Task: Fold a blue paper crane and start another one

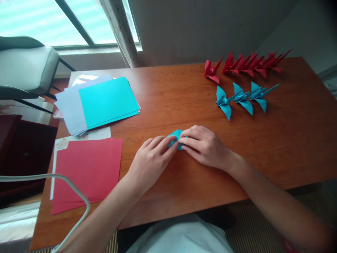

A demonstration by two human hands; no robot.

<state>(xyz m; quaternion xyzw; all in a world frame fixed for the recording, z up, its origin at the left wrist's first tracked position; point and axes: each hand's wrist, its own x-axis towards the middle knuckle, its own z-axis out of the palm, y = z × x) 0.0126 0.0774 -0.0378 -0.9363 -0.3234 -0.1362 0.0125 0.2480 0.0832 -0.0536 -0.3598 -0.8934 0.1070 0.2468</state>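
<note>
A small folded piece of blue paper (178,134) lies on the wooden table, mostly covered by fingers. My left hand (155,158) grips its left side, thumb and fingertips pressed together on it. From the right, my right hand (205,144) has its bent fingertips on the same paper, close to the left fingertips. The exact fold under the fingers is hidden. Beyond my right hand, blue paper cranes (223,102) stand in a row, and behind them runs a row of several red paper cranes (212,71).
Blue sheets (107,102) lie on a pile of white paper (70,109) at the back left. Red sheets (88,172) are at the front left. A white cable (71,184) curves over that corner. A chair (28,70) stands beyond the table's left side.
</note>
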